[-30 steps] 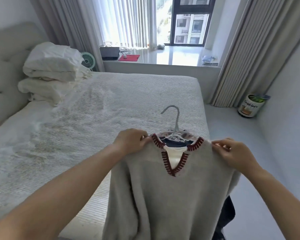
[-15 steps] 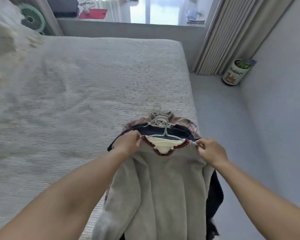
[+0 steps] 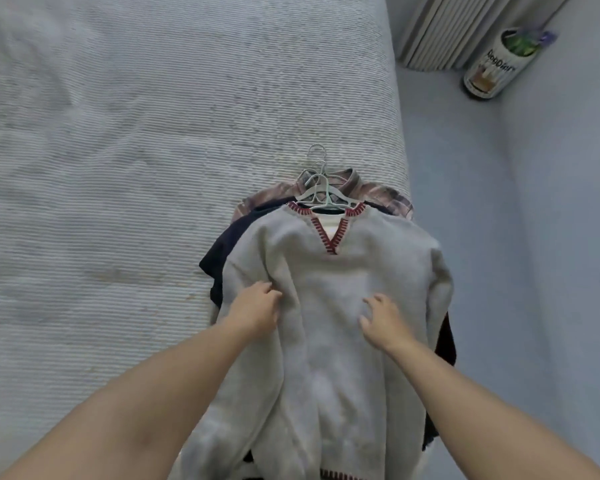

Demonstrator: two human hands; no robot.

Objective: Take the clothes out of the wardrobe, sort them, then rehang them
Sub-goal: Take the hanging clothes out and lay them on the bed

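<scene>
The left hand (image 3: 257, 308) rests on the grey sweater (image 3: 326, 306), fingers loosely bent against the cloth, gripping nothing. The right hand (image 3: 383, 322) lies beside it on the same sweater, fingers spread and relaxed. The sweater tops a pile of hung clothes at the bed's (image 3: 118, 168) right edge, over a dark garment (image 3: 222, 252) and a plaid shirt (image 3: 381, 194). The hangers (image 3: 321, 188) jut past the sweater's collar.

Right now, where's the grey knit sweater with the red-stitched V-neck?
In the head view, the grey knit sweater with the red-stitched V-neck lies on top of the clothes pile at the right edge of the white ribbed bedspread, on its pale hanger.
</scene>
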